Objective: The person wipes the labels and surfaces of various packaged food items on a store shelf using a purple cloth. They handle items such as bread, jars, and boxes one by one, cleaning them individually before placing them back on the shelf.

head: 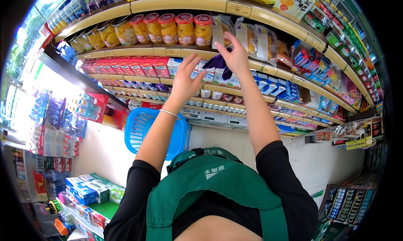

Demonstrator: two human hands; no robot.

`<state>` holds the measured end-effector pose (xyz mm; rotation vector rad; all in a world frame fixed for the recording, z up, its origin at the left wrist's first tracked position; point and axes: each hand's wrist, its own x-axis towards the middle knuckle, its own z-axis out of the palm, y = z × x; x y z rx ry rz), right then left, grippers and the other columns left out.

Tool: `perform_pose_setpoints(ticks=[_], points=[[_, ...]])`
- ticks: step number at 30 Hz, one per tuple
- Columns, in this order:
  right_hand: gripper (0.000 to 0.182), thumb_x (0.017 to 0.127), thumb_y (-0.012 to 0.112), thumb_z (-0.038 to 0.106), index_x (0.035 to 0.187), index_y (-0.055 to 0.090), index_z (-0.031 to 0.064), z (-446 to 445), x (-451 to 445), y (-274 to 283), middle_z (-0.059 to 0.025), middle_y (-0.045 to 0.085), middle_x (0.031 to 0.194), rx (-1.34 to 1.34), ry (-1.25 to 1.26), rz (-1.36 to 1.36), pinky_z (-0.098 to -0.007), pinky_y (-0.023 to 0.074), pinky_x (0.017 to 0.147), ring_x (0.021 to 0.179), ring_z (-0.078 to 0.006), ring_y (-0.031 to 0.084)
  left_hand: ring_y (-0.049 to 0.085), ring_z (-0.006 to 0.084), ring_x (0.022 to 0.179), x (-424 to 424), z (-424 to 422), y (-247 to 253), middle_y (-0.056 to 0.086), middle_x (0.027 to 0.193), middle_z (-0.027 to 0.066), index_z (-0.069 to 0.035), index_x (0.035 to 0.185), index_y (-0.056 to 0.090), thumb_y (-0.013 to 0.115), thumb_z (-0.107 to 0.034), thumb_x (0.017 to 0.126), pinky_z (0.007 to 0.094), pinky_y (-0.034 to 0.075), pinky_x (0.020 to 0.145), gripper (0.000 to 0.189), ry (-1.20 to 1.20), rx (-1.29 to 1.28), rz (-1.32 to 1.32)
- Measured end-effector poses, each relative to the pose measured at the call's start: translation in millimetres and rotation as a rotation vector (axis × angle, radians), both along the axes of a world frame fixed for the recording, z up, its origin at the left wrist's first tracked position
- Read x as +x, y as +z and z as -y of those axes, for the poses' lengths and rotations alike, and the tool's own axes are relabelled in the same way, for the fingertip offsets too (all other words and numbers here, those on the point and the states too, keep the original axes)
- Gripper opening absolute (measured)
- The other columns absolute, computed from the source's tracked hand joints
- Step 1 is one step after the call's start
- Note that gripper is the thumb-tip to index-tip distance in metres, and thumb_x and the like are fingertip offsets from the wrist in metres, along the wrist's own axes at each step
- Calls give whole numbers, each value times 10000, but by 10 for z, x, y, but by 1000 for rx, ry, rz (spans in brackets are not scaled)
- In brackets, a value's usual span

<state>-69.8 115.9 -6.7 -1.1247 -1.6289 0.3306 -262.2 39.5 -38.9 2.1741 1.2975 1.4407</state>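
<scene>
My right hand [234, 56] is raised before the shelf of jars and wrapped breads, with a dark purple cloth [217, 63] hanging from its palm side. Its thumb and index finger are spread near a bag of bread [222, 28]. My left hand [187, 78] hovers in front of the milk cartons, fingers apart and holding nothing. Fruit jars with red lids [185, 29] stand in a row above it, left of the breads. Red cartons [135, 66] line the shelf below, beside white and blue cartons [174, 66].
A blue plastic basket [181, 140] stands on the floor below my left forearm. Stacked boxes [83, 193] sit at the lower left, bottled drinks [56, 143] at the left. A wire rack [333, 132] juts out at the right. Shelf edges [195, 3] curve across above my hands.
</scene>
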Motion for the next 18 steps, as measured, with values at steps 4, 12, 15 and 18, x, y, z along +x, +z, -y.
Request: perform_pose_setpoints(ticks=[4,12,15,18], points=[[802,720,805,476,1294,525,-10,-440,-261,22,-200,612,1258,-54,-34,-32,-395,469,973,1182,-328,586,510,339,1275,-433,-99,87,533,1389,151,-70,1301,580,691,-206,887,407,432,1028,450,-71,-78,4],[796,673,821,475,1261,551,12,-609,-542,257,-206,624,1229,-216,-130,89,-400,476,969,1145,-333,604,555,349,1200,-538,-507,161,560,1339,181,-36,1302,561,689,-237,870,385,465,972,494,-178,-207,163],[743,681,813,456,1235,568,26,-665,-537,290,-201,633,1211,-217,-187,124,-401,485,953,1127,-340,612,560,326,1204,-439,-659,90,560,1343,175,-25,1330,535,692,-246,871,374,471,956,533,-184,-291,282],[695,690,809,440,1211,577,43,-648,-565,289,-183,653,1179,-172,-277,188,-407,495,929,1098,-342,624,550,281,1235,-349,-748,46,563,1349,158,-23,1370,501,688,-251,884,377,474,959,568,-169,-318,386]])
